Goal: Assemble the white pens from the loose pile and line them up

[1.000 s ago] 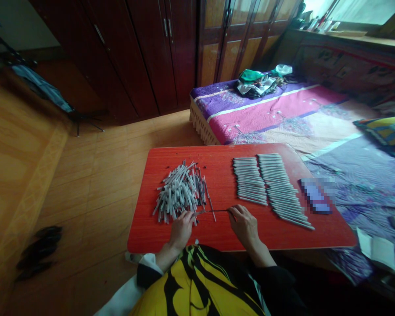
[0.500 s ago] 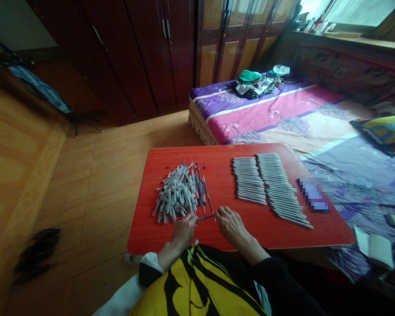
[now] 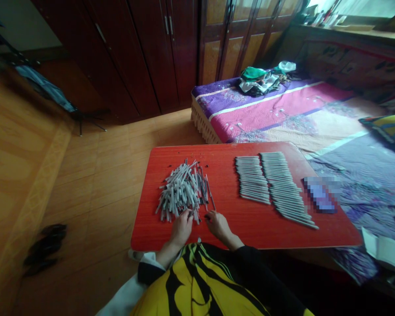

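Where pens [image 3: 182,191] heap on red table [image 3: 250,224], left hand [image 3: 181,228] near right hand [image 3: 219,224], grips unclear.

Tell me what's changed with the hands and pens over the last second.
The right hand moved left along the near side of the red table until it almost meets the left hand. The thin rod stretched between them earlier now barely shows. What either hand grips is too small to tell. The left hand stayed at the loose pen pile, and the two neat rows lie as before.

L hand [image 3: 181,228] + R hand [image 3: 219,224] side by side at pen pile [image 3: 182,191], red table [image 3: 250,224]
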`<state>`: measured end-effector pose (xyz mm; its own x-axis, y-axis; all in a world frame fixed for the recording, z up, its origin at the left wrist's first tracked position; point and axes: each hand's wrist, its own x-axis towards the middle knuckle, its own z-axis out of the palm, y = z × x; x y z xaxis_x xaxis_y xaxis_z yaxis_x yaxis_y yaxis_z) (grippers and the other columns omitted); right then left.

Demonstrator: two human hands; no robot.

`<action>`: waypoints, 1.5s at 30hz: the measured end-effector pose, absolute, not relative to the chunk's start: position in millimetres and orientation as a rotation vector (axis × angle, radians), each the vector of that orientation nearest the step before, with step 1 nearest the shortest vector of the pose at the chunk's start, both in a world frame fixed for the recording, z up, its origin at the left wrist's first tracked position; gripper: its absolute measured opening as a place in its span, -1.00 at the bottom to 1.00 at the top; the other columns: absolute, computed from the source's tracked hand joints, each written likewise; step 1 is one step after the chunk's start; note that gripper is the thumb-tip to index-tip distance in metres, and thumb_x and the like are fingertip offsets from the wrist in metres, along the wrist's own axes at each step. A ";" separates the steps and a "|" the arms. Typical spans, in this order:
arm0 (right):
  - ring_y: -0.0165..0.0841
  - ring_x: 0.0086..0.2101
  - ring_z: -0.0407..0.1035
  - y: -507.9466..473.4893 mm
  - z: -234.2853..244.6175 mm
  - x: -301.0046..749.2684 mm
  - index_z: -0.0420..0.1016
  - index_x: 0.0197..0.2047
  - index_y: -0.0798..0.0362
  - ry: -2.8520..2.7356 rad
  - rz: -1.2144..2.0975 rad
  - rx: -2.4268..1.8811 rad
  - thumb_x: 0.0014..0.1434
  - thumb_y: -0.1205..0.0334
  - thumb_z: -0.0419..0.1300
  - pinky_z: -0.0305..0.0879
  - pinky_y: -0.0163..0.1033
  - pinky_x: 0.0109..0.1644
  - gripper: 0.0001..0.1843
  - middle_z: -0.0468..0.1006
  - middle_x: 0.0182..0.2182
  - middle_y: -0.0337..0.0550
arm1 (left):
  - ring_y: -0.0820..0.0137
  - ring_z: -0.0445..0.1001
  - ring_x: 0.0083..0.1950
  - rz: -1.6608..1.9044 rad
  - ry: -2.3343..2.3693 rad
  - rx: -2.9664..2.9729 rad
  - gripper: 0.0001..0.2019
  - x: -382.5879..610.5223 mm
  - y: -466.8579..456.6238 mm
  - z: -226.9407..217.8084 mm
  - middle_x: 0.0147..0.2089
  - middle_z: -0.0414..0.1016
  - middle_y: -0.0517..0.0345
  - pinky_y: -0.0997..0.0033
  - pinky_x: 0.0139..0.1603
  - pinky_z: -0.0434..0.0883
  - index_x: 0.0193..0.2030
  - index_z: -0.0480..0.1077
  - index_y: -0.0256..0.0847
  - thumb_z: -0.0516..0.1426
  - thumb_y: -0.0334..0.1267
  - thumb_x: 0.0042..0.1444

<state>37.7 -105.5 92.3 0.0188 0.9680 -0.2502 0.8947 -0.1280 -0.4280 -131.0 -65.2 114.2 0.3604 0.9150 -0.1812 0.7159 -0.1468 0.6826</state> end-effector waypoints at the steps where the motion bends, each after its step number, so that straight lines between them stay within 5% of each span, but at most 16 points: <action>1: -0.36 -0.30 0.42 -105.0 81.8 35.1 0.48 -0.23 0.05 -2.008 0.764 -2.134 0.13 0.29 0.04 0.21 -0.38 -0.29 -0.79 0.53 -0.31 -0.12 | 0.41 0.48 -0.26 0.361 1.413 1.904 -0.81 -130.8 -65.3 113.7 -0.28 0.51 0.09 0.49 -0.26 0.30 -0.15 0.34 -0.22 -0.04 -0.38 0.15; 7: -0.33 -0.34 0.41 -101.6 52.9 26.3 0.44 -0.22 0.12 -2.142 0.771 -2.093 0.16 0.26 0.02 0.18 -0.32 -0.32 -0.79 0.51 -0.29 -0.03 | 0.44 0.48 -0.35 0.346 1.408 1.853 -0.80 -132.1 -66.7 113.9 -0.31 0.51 0.12 0.50 -0.28 0.30 -0.14 0.35 -0.21 -0.04 -0.36 0.16; 19: -0.32 -0.36 0.39 -102.1 39.2 24.8 0.39 -0.21 0.13 -2.266 0.720 -2.030 0.13 0.35 0.00 0.16 -0.30 -0.34 -0.80 0.47 -0.29 -0.04 | 0.38 0.48 -0.19 0.367 1.407 1.933 -0.81 -132.7 -67.8 114.2 -0.21 0.52 0.06 0.47 -0.20 0.31 -0.15 0.37 -0.21 -0.02 -0.35 0.15; 45: -0.30 -0.35 0.41 -107.5 46.5 28.8 0.39 -0.20 0.18 -2.155 0.703 -2.208 0.15 0.43 -0.08 0.18 -0.30 -0.34 -0.75 0.50 -0.31 0.01 | 0.41 0.46 -0.20 0.293 1.344 1.923 -0.83 -125.9 -69.6 110.4 -0.24 0.51 0.10 0.49 -0.20 0.30 -0.20 0.37 -0.18 -0.01 -0.37 0.14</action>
<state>28.8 -107.5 46.5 -0.0259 0.9451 -0.3258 0.9553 -0.0726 -0.2866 -125.9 -69.6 110.4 0.4205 0.8788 -0.2257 0.7048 -0.1597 0.6912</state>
